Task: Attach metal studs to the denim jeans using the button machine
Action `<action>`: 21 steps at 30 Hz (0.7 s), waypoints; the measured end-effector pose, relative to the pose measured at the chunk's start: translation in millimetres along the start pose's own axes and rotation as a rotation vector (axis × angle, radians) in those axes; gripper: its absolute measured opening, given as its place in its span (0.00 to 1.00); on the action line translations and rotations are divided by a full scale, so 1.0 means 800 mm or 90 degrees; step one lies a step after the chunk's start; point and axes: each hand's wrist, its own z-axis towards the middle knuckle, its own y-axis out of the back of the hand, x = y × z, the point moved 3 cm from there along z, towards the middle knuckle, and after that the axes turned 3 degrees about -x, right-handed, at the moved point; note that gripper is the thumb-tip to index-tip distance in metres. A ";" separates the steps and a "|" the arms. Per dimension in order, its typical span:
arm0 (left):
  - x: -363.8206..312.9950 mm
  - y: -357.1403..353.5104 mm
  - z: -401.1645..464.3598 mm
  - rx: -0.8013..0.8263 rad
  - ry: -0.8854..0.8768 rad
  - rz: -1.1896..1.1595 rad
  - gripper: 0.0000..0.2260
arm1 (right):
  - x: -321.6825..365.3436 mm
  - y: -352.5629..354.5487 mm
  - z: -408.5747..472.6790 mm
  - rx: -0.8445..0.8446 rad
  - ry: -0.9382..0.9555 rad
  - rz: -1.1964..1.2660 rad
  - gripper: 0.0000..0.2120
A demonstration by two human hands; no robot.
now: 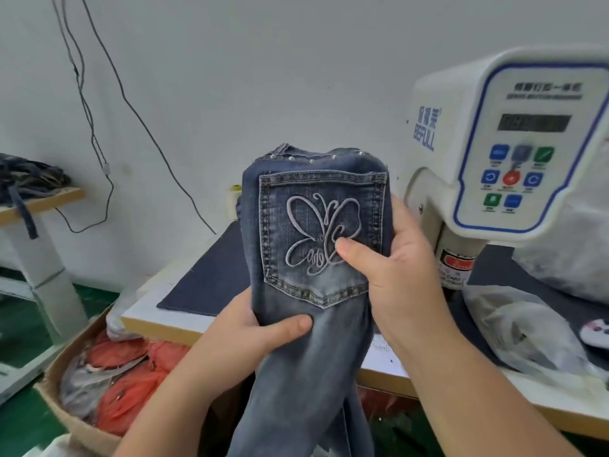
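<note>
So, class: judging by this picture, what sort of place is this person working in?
Probably a small garment workshop. A button machine stands on the worktable, both hands hold studded denim jeans, and more denim is heaped on a side table.

Left grip (pixel 253 328) clenched, right grip (pixel 392 258) clenched (thumbs forward)

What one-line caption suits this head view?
Both hands hold faded blue denim jeans beside a white button machine.

We note faded, matt denim jeans (pixel 306 357) with raised embroidery, shiny metal studs (pixel 333 158) (along the waistband), a smooth glossy plastic button machine (pixel 514 140), and a dark cloth mat (pixel 211 278) over the wood-edged desk (pixel 158 324).
</note>
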 end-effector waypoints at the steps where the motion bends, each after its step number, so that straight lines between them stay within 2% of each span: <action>1: 0.001 0.001 0.002 -0.046 -0.013 0.012 0.16 | -0.001 -0.005 0.005 0.008 0.012 0.000 0.23; 8: -0.022 0.030 0.029 -0.331 -0.102 0.041 0.08 | -0.001 -0.029 0.043 0.048 0.051 0.012 0.25; 10: -0.030 0.044 0.045 -0.421 -0.118 0.028 0.09 | -0.001 -0.039 0.055 0.064 0.050 0.001 0.26; 12: -0.041 0.060 0.061 -0.486 -0.159 0.082 0.08 | -0.006 -0.048 0.067 0.064 0.032 -0.018 0.27; 17: -0.061 0.077 0.093 -0.564 -0.238 0.269 0.10 | -0.031 -0.058 0.099 0.048 -0.009 -0.029 0.30; 21: -0.055 0.094 0.122 -0.609 -0.239 0.298 0.11 | -0.068 -0.061 0.119 0.095 -0.064 -0.177 0.30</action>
